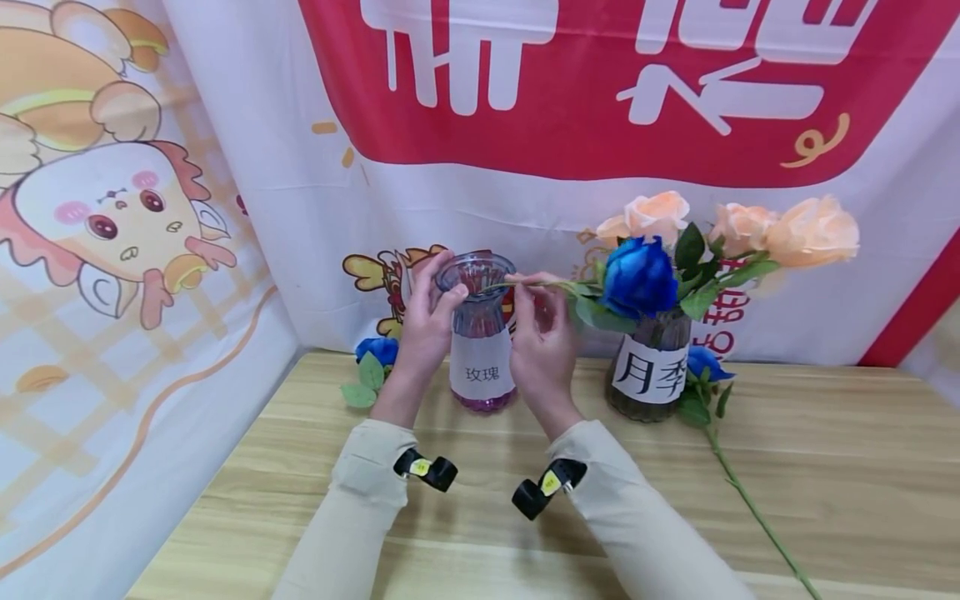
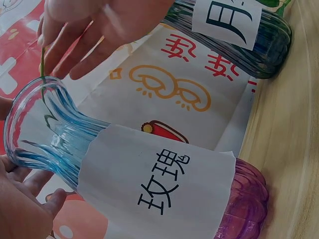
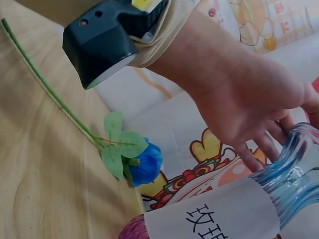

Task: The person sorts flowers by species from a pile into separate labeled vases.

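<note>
A clear glass vase (image 1: 478,318), bluish above and purple at its base, stands upright with a white paper label round its middle. My left hand (image 1: 426,327) holds its flared rim from the left, thumb at the front. At the rim's right side, my right hand (image 1: 544,350) pinches the thin green stem (image 2: 43,62) of a blue rose (image 1: 640,279). The stem's lower end is inside the vase mouth, seen through the glass in the left wrist view. The rose's head leans far right, overlapping the second vase's flowers in the head view.
A dark glass vase (image 1: 651,408) with a white label holds several peach roses (image 1: 813,233) at right. One blue rose (image 1: 705,364) lies beside it, stem toward the front. Another blue rose (image 3: 145,164) lies left on the wooden table (image 1: 825,467). Printed cloth hangs behind.
</note>
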`<action>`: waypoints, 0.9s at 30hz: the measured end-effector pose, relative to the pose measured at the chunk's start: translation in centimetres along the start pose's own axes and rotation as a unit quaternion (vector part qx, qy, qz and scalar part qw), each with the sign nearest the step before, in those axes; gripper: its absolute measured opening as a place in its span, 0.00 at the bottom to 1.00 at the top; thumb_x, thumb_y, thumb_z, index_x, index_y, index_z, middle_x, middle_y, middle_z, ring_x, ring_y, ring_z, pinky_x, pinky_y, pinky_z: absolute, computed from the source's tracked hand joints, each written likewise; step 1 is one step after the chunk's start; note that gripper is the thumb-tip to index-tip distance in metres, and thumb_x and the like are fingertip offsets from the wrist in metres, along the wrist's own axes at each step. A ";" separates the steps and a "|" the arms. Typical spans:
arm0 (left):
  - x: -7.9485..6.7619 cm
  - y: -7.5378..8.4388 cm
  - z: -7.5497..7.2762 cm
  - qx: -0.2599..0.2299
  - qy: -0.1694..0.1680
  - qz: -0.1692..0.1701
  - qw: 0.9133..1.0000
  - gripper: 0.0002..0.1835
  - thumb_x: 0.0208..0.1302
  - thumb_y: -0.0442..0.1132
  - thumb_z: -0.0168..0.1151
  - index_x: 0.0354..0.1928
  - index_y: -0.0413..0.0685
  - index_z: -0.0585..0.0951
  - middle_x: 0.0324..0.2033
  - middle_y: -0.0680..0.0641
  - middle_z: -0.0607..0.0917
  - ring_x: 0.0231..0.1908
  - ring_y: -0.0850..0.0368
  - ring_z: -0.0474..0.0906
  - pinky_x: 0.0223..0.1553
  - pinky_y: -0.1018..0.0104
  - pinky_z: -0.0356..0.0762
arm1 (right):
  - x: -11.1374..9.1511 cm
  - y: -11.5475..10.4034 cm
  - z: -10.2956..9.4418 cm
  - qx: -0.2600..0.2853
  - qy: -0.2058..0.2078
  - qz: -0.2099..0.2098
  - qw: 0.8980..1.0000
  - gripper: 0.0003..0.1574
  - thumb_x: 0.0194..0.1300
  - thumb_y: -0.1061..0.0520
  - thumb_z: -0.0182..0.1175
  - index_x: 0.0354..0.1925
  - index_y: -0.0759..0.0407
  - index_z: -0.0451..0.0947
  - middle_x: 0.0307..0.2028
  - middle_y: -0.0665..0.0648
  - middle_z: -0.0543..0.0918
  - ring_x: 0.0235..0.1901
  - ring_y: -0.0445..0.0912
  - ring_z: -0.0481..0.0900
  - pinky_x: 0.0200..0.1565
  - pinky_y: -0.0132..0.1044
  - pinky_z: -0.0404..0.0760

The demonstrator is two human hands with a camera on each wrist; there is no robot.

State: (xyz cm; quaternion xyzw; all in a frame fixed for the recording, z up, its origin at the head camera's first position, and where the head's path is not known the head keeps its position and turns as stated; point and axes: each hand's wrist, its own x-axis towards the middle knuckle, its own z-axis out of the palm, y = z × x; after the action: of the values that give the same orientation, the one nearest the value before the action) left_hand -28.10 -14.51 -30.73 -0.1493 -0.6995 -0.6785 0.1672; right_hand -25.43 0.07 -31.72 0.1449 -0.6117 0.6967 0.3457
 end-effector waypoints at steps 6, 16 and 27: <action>-0.1 0.1 0.0 -0.003 -0.001 0.005 1.000 0.31 0.81 0.38 0.55 0.82 0.50 0.62 0.78 0.45 0.67 0.77 0.48 0.67 0.79 0.45 0.65 | 0.3 0.4 0.8 -0.083 -0.006 -0.037 0.996 0.13 0.81 0.53 0.59 0.57 0.55 0.82 0.60 0.54 0.88 0.62 0.43 0.84 0.60 0.46 0.87; 0.0 0.0 0.0 -0.007 -0.004 0.004 1.000 0.31 0.81 0.39 0.54 0.82 0.49 0.61 0.78 0.43 0.68 0.76 0.47 0.68 0.80 0.44 0.64 | 1.5 0.0 0.8 -0.119 -0.031 0.004 0.992 0.13 0.78 0.53 0.62 0.54 0.56 0.86 0.65 0.56 0.86 0.62 0.48 0.86 0.56 0.46 0.89; 0.1 0.0 -0.1 -0.003 -0.004 0.003 1.000 0.31 0.81 0.38 0.53 0.82 0.50 0.61 0.78 0.44 0.66 0.76 0.45 0.67 0.80 0.42 0.63 | 1.4 0.1 -1.3 -0.098 -0.037 0.154 0.983 0.21 0.74 0.45 0.68 0.63 0.43 0.86 0.60 0.51 0.89 0.62 0.43 0.82 0.65 0.48 0.82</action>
State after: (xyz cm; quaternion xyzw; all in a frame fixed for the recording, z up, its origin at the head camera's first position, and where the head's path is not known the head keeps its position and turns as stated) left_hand -28.19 -14.59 -30.73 -0.1543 -0.6978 -0.6794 0.1664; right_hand -26.16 1.70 -31.19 0.0397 -0.7039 0.6729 0.2240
